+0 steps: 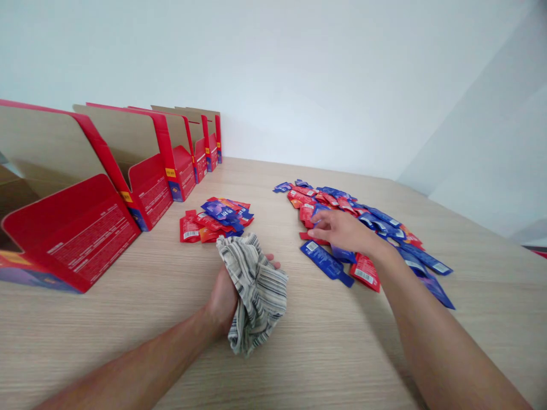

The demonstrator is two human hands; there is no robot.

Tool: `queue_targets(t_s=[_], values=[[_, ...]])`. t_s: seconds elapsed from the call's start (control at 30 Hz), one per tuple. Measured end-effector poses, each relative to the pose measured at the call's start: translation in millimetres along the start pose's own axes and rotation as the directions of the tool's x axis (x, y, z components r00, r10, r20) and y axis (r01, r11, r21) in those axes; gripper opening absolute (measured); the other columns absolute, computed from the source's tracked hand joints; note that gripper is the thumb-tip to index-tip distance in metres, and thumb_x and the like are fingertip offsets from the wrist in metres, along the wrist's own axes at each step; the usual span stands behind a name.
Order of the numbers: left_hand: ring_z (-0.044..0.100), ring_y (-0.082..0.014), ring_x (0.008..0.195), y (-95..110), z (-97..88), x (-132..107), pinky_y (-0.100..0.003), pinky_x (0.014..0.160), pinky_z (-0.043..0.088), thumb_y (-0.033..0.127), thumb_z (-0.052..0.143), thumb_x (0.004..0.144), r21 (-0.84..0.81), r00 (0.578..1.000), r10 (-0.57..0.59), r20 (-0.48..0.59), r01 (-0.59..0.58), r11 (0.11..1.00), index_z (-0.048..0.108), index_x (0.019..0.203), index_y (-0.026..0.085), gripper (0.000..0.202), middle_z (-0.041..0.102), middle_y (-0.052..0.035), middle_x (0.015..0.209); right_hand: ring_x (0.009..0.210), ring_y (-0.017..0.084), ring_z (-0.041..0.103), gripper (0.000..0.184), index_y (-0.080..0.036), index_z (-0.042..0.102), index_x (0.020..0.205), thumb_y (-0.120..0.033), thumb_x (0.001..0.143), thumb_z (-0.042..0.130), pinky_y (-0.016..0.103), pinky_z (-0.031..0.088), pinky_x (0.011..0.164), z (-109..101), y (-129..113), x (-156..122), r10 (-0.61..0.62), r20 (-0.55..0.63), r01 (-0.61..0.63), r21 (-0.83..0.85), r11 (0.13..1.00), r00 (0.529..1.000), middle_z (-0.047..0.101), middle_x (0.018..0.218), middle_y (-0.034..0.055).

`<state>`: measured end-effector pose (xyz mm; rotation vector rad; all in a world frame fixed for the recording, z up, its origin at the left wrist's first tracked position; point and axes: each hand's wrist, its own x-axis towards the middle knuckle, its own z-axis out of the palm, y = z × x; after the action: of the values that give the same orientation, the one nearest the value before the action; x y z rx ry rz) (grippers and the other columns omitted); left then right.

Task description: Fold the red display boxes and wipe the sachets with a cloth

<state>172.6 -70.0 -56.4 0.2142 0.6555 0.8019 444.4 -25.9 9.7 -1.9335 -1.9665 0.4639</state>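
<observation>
My left hand [224, 296] grips a crumpled striped cloth [254, 287] on the wooden table [128, 319]. A small pile of red and blue sachets [216, 219] lies just beyond it. My right hand [342, 230] reaches palm down over the near edge of a larger spread of red and blue sachets [363, 228]. Its fingers are bent onto a red sachet [310, 234]; whether they grip it is unclear. A blue sachet [327, 262] lies just in front of that hand.
A row of open red cardboard display boxes [141, 171] stands along the left side, the nearest one [60, 228] large at the left edge. White walls close off the back and right of the table.
</observation>
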Motion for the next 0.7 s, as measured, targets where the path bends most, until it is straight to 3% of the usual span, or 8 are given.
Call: queue_targets(t_s=[0.1,0.23,0.33,0.43,0.53,0.6,0.7], values=[[0.077,-0.0312,0.099,-4,1.2,3,-0.047,0.099,0.056,0.050,0.046,0.101,0.000,1.000,0.011,0.023,-0.011,1.000,0.077,0.113,0.011,0.051,0.080,-0.0181,0.111,0.102,0.033,0.074,0.045,-0.013,0.072,0.118,-0.042,0.086,0.080,0.038,0.054,0.085,5,12,-26,0.085,0.155,-0.027,-0.340,0.940,0.984,0.078,0.112,0.0175],[0.076,-0.0325,0.107,-4,2.5,3,-0.046,0.102,0.057,0.050,0.044,0.101,0.027,1.000,0.025,0.019,-0.026,0.999,0.076,0.118,0.009,0.055,0.078,-0.0205,0.116,0.120,0.038,0.068,0.063,-0.011,0.061,0.139,-0.037,0.085,0.079,0.041,0.051,0.093,27,2,-39,0.115,0.152,-0.034,-0.453,0.891,0.982,0.070,0.132,0.0231],[0.076,-0.0319,0.109,-3,3.0,0,-0.046,0.103,0.057,0.047,0.039,0.103,0.022,0.998,0.058,0.004,-0.059,0.998,0.075,0.120,0.011,0.054,0.078,-0.0183,0.120,0.121,0.034,0.068,0.060,-0.012,0.058,0.143,-0.032,0.089,0.072,0.037,0.050,0.094,39,-9,-40,0.043,0.151,0.025,-0.421,0.907,0.988,0.070,0.130,0.0222],[0.075,-0.0319,0.111,-2,3.1,-2,-0.047,0.103,0.057,0.046,0.038,0.103,0.024,0.995,0.097,0.016,-0.098,0.995,0.075,0.121,0.014,0.053,0.078,-0.0160,0.124,0.116,0.034,0.068,0.054,-0.010,0.061,0.136,-0.036,0.090,0.068,0.038,0.050,0.094,47,-16,-40,-0.036,0.131,0.086,-0.396,0.914,0.991,0.071,0.126,0.0235],[0.076,-0.0328,0.108,0,3.8,-3,-0.046,0.100,0.058,0.048,0.039,0.102,0.049,0.998,0.055,0.006,-0.055,0.997,0.075,0.122,0.011,0.055,0.079,-0.0181,0.116,0.124,0.035,0.064,0.065,-0.008,0.052,0.149,-0.037,0.092,0.064,0.041,0.047,0.103,50,-20,-39,-0.100,0.047,0.110,-0.315,0.943,0.994,0.066,0.135,0.0249],[0.077,-0.0344,0.106,0,4.2,-2,-0.048,0.099,0.058,0.048,0.041,0.101,0.045,0.999,0.033,0.007,-0.034,0.998,0.074,0.123,0.009,0.056,0.080,-0.0190,0.111,0.126,0.033,0.063,0.070,-0.009,0.044,0.157,-0.036,0.094,0.061,0.042,0.045,0.108,51,-26,-38,-0.136,-0.069,0.121,-0.187,0.975,0.988,0.065,0.138,0.0222],[0.077,-0.0349,0.105,-3,3.2,0,-0.050,0.101,0.058,0.043,0.042,0.101,0.000,0.998,0.042,0.047,-0.042,0.999,0.074,0.126,0.011,0.052,0.081,-0.0168,0.108,0.104,0.027,0.070,0.068,-0.015,0.041,0.160,-0.040,0.098,0.056,0.043,0.053,0.099,59,-50,-38,-0.107,-0.208,0.137,0.135,0.981,0.972,0.071,0.120,0.0140]])
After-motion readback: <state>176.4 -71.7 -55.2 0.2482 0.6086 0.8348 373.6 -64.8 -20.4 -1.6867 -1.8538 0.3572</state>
